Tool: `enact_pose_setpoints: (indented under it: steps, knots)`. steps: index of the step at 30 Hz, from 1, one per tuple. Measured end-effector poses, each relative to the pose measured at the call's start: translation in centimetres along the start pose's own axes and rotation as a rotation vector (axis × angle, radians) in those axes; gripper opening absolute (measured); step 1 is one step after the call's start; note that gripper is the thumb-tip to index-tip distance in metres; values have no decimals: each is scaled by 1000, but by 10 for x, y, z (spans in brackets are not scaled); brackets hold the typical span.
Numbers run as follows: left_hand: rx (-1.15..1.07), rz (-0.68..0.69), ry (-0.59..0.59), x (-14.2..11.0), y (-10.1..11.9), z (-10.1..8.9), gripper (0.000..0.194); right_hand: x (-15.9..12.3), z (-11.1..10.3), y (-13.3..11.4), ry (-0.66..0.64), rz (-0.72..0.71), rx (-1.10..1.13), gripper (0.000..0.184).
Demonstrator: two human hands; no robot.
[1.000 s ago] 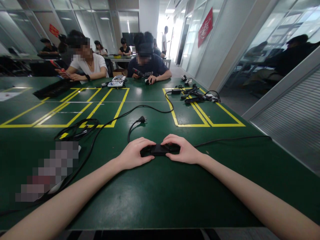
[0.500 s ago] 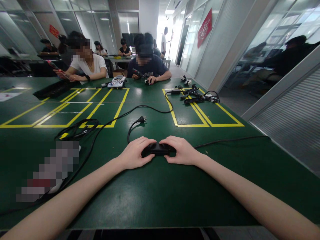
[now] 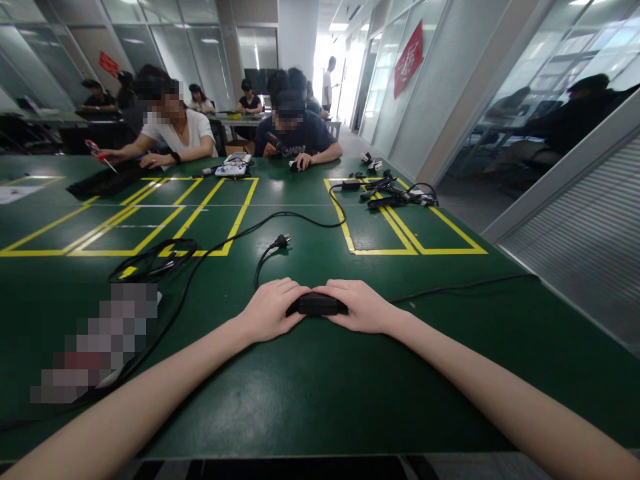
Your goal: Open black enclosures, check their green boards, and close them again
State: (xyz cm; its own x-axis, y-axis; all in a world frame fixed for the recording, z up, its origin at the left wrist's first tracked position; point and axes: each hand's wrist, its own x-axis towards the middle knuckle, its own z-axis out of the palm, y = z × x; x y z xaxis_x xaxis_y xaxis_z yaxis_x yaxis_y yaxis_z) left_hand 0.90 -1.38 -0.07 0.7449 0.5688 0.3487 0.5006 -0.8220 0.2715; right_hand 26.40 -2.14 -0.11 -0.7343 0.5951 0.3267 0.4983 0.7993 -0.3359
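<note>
A black power adapter lies between my hands at the middle of the green table. My left hand grips its left end, thumb on the near side and fingers over the far side. Around the right end my right hand is closed in the same way. Beyond my left hand, a black cord ends in a plug that rests on the table. Another black cable runs from beside my right hand toward the table's right edge. Both ends of the adapter are partly hidden by my fingers.
A coiled black cable and a blurred-out flat object lie at the left. Yellow tape marks rectangles on the table. A tangle of black cables sits at the back right. Two people work across the table, one holding a red-handled tool.
My fingers have shifted slightly over the adapter, and its near face has tilted a little. Across the table, the person at left has lowered the red-handled tool toward the black tray.
</note>
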Motion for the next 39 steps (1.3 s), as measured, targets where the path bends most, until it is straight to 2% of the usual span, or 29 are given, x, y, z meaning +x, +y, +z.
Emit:
enact_pose_setpoints:
  steps: [16, 22, 27, 34, 39]
  knots:
    - [-23, 37, 26, 0, 4, -3, 32, 0, -5, -4, -77, 7, -21, 34]
    - [1, 40, 23, 0, 5, -3, 35, -1, -5, -4, -68, -14, -53, 33]
    - [36, 44, 87, -3, 5, 0, 43, -2, -4, -3, -73, -18, -144, 35]
    - [75, 88, 63, -2, 5, -2, 37, -2, -1, -3, -14, -38, -199, 39]
    - [49, 47, 74, -3, 5, -2, 38, -2, -2, -5, -9, -64, -250, 34]
